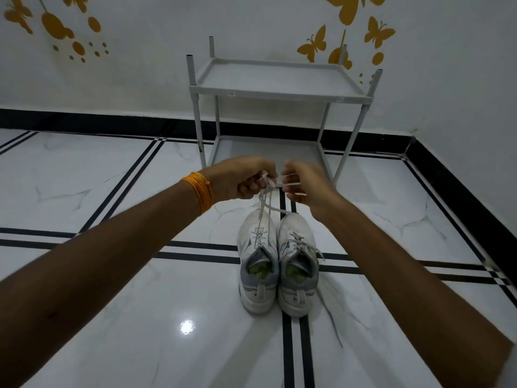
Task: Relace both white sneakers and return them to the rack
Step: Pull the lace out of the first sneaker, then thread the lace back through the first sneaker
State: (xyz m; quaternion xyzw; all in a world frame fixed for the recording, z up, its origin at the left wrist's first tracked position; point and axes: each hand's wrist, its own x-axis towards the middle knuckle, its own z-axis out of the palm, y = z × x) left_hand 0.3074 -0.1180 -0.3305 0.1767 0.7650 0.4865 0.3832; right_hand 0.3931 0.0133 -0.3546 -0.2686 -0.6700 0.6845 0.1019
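Observation:
Two white sneakers stand side by side on the floor, heels toward me. The left sneaker (258, 264) has its white lace (264, 208) pulled up taut from its eyelets. My left hand (243, 177) and my right hand (303, 182) are raised above the toes, close together, each pinching an end of that lace. The right sneaker (298, 264) shows a lace crossed over its tongue, with a loose end trailing off to the right. An orange thread band circles my left wrist.
A grey two-shelf rack (275, 93) stands against the white wall just beyond the hands, both shelves bare. The floor is glossy white marble tile with black stripes; a black skirting runs along the walls, with the room's corner at right.

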